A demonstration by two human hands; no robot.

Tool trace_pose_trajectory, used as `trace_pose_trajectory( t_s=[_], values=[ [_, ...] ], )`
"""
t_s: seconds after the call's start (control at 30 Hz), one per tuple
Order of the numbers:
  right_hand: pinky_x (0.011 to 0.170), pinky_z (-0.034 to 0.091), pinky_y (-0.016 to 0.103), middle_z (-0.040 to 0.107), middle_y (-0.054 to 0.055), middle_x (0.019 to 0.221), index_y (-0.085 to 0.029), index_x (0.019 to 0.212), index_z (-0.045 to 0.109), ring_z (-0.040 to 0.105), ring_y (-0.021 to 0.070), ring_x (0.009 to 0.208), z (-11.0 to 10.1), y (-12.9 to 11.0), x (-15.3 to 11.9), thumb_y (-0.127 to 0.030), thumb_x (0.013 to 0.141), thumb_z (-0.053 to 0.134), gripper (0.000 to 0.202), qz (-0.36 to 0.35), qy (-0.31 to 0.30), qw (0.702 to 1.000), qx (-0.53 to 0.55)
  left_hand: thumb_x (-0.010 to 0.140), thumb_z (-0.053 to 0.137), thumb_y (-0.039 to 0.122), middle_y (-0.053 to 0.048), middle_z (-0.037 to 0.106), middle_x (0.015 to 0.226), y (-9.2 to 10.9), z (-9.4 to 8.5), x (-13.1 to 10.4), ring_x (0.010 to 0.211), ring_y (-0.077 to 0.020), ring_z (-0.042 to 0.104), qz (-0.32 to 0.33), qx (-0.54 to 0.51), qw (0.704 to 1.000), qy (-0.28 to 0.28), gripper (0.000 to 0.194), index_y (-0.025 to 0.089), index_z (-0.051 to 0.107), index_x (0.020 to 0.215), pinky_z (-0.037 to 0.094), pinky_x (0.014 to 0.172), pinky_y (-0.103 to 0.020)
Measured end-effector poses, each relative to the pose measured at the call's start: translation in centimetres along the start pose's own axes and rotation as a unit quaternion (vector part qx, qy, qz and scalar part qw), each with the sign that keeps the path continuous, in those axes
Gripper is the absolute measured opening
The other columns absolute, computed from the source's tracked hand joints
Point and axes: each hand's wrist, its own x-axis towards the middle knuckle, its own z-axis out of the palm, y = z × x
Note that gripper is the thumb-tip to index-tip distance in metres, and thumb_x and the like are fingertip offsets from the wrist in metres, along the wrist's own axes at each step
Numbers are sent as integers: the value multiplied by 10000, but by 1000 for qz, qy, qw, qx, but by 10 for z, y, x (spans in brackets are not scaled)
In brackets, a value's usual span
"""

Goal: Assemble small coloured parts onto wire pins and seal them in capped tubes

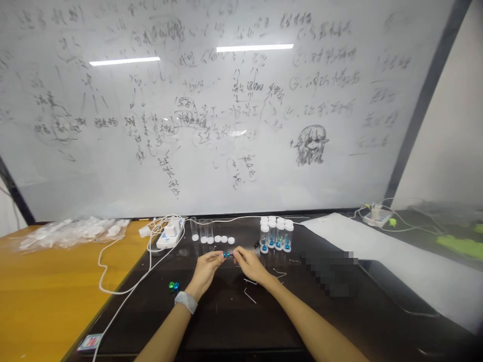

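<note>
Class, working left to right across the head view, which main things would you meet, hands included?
Plastic bags, white power strip, left hand, shiny blue piece, right hand, cluster of capped tubes, dark phone.

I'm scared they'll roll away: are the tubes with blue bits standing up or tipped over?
Upright: the front tubes stand on end, white caps on top and blue bits near the bottom.

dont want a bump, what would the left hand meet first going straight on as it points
Past the blue piece the left hand holds, likely the right hand; depth is unclear.
</note>
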Motion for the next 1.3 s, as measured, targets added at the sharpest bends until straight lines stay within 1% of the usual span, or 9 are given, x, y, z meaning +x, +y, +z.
trace_pose_trajectory(
  t_s=[0.23,0.33,0.57,0.67,0.73,0.87,1.1,1.2,1.3],
  values=[
    [579,498,224,651,27,883,-207,1067,582,621,150,744,-3,0,1,-353,847,615,266,-3,32,999,38,558,892,215,-95,752,774,1,-1,1,751,-162,691,-1,-3,1000,14,318,107,754,823,517,792,-267],
    [669,538,266,668,32,868,-199,1010,624,637,160,763,-1,2,2,-350,853,614,218,-10,36,998,47,555,893,207,-95,752,774,0,-1,2,748,-162,692,3,-4,1000,15,315,104,752,817,520,794,-269],
    [593,481,241,665,19,693,-194,775,653,613,145,634,3,2,0,-375,966,433,342,5,37,999,-18,561,891,210,-98,752,800,-1,-2,2,764,-166,693,3,2,1000,13,320,106,747,827,527,804,-281],
    [584,499,233,687,32,849,-210,1032,633,638,156,721,-1,0,0,-367,901,550,221,-7,54,999,-3,552,894,212,-94,751,810,0,-1,2,771,-171,694,5,-4,1000,21,318,110,747,816,527,813,-294],
    [633,528,253,683,46,947,-221,1144,592,647,165,784,-2,0,-1,-336,848,623,319,-35,52,998,8,543,897,205,-87,749,808,0,-1,2,770,-166,692,5,-10,1000,25,323,112,746,813,526,814,-290],
    [734,530,299,694,42,912,-224,1069,645,650,170,772,0,3,-1,-303,873,601,215,-75,47,996,-6,544,896,204,-79,747,792,-1,-2,4,758,-156,688,1,-11,1000,16,320,116,745,812,524,800,-273],
    [684,485,267,689,20,736,-215,840,679,643,169,674,1,-1,-2,-365,967,448,304,-24,41,997,-67,583,878,203,-88,749,788,-3,-3,4,749,-149,684,-3,11,1000,-2,286,112,747,820,523,769,-245],
    [655,501,262,691,38,869,-219,1049,641,647,173,731,-2,-4,-3,-361,920,528,222,-38,48,997,-45,576,883,203,-84,746,791,-3,-3,5,756,-149,683,-1,4,1000,3,290,113,747,816,525,771,-245],
    [727,529,299,665,64,989,-220,1169,584,641,185,824,-3,-2,-3,-333,875,592,315,-81,46,995,-27,565,888,199,-81,744,792,-4,-4,5,762,-150,685,1,-12,1000,11,296,112,745,809,524,787,-249]
  ],
)
